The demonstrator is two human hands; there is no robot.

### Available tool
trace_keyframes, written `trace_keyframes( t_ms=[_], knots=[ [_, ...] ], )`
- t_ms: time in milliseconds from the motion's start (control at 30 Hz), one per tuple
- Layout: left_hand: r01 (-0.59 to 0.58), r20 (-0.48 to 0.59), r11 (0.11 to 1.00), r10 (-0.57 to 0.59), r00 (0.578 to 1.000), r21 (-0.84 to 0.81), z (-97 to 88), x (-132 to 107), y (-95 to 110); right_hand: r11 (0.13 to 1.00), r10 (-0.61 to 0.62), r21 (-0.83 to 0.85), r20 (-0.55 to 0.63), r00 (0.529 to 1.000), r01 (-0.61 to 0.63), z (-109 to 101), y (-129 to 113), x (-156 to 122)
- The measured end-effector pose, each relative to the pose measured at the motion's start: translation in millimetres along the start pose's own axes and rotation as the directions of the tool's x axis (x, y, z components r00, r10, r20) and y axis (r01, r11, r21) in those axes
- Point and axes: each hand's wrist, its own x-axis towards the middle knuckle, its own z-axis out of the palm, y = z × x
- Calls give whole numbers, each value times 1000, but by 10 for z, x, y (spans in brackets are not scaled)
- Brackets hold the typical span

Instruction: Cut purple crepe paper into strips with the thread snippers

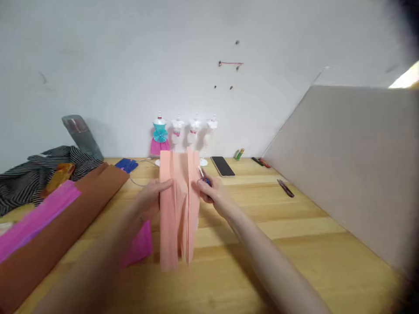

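A folded length of peach crepe paper hangs upright in front of me, above the table, with its folds spread apart. My left hand pinches its left edge, thumb on the front. On the opposite edge, my right hand grips the paper. The same hand also holds small scissors, with a metal tip pointing up and a dark blue handle; most of them is hidden in the fingers. Below my left forearm lies a piece of magenta crepe paper on the wooden table.
Several small dress forms stand against the wall, the leftmost in a turquoise and pink outfit. A phone, a green spool and dark snips lie rightward. Brown paper, striped cloth and a grey bottle occupy the left.
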Motion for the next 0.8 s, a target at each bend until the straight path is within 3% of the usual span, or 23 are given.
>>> trace_keyframes(
  t_ms=[100, 167, 333, 467, 633, 800],
  knots=[
    [-27, 43, 1000, 27, 999, -15, 5, -14, -14, 984, -175, -26, -7, 985, 175, 119, -95, -71],
    [-41, 88, 999, 42, 995, -16, 6, -19, -10, 981, -193, 1, -33, 981, 193, 156, -115, -92],
    [-60, 88, 998, 60, 994, -2, -22, -14, 44, 973, 16, 231, -172, 985, 24, 77, -44, -36],
    [-10, 65, 1000, 10, 998, 4, -62, -1, 87, 921, 133, 389, -226, 965, -36, -30, -15, 26],
    [22, 70, 1000, -21, 997, -15, -121, 52, 75, 910, 157, 411, -231, 960, -50, -76, -6, 64],
    [-37, 3, 998, 37, 999, -45, -198, 93, 87, 932, 111, 362, -328, 938, 16, -122, 14, 110]
  ],
)
